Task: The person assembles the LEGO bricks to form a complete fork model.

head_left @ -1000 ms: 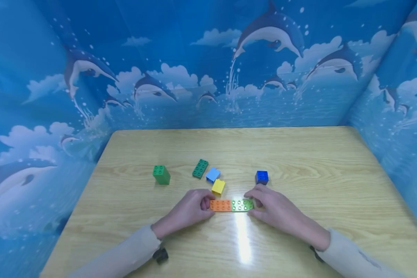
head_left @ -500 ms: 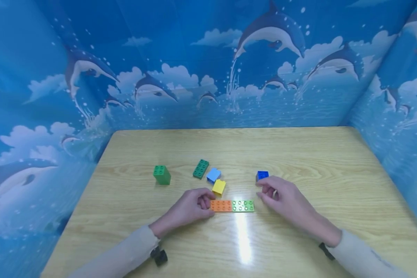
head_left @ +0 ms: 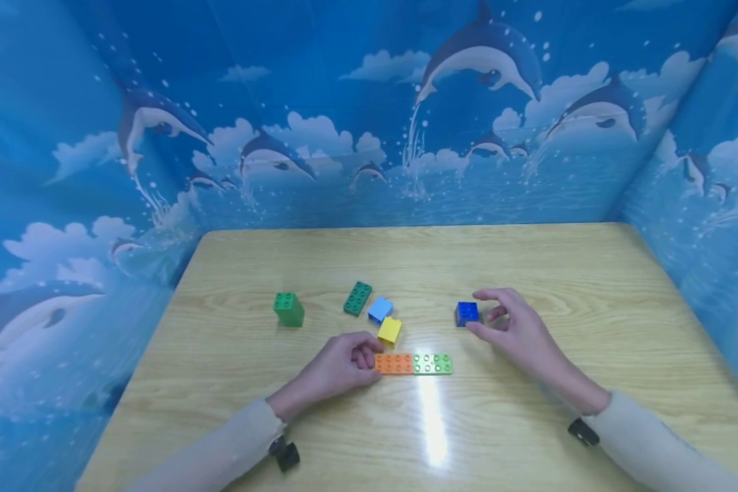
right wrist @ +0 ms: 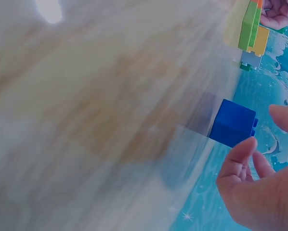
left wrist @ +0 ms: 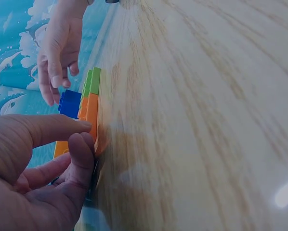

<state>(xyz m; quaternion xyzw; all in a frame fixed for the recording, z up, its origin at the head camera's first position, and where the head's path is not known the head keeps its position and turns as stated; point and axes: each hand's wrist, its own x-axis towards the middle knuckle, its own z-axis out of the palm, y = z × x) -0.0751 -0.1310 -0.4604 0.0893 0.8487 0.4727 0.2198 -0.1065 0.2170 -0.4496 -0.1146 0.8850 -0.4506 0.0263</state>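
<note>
An orange brick (head_left: pixel 393 363) and a light green brick (head_left: pixel 432 363) lie end to end in a flat row. My left hand (head_left: pixel 349 362) holds the orange brick's left end between thumb and curled fingers. To the far right of the row, a dark blue brick (head_left: pixel 467 313) sits on the table with its studs up. My right hand (head_left: pixel 516 328) is beside it, thumb and index finger spread apart. In the right wrist view, the fingertips (right wrist: pixel 245 147) are close at the blue brick (right wrist: pixel 233 122), not closed round it.
A yellow brick (head_left: pixel 390 331) and a light blue brick (head_left: pixel 380 310) lie close together behind the row, near a dark green brick (head_left: pixel 357 298). A tall green block (head_left: pixel 290 309) stands further left. A dolphin-print curtain (head_left: pixel 369 123) surrounds the wooden table (head_left: pixel 283 260).
My right hand has let go of the light green brick and moved right and away from me to the dark blue brick. My left hand has stayed at the orange brick.
</note>
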